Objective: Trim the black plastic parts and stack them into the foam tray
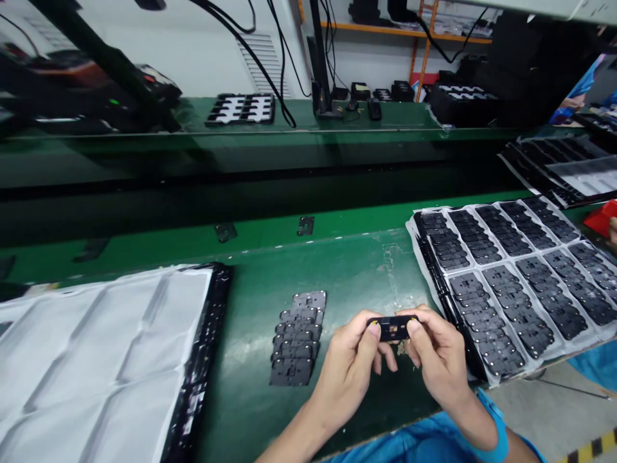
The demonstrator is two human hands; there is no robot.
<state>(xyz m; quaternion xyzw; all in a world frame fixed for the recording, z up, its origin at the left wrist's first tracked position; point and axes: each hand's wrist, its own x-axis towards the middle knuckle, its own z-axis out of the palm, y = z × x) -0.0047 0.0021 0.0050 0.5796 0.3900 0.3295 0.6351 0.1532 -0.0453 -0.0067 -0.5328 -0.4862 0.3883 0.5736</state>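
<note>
Both my hands hold one small black plastic part [393, 328] with a gold spot, just above the green table's front edge. My left hand [349, 363] pinches its left end, fingers closed. My right hand [436, 354] pinches its right end, fingers closed. To the left of my hands lies an overlapping row of several similar black parts [299, 339] on the green mat. To the right sits a stack of trays [511, 276] filled with rows of the same black parts.
A white-covered tray stack [96, 360] with a black edge lies at the left. Two loose black parts [305, 225] rest on the green conveyor ledge [144, 238]. Farther back are another tray [241, 108], cables and dark equipment. Another person's fingers hold something red [602, 218] at the right edge.
</note>
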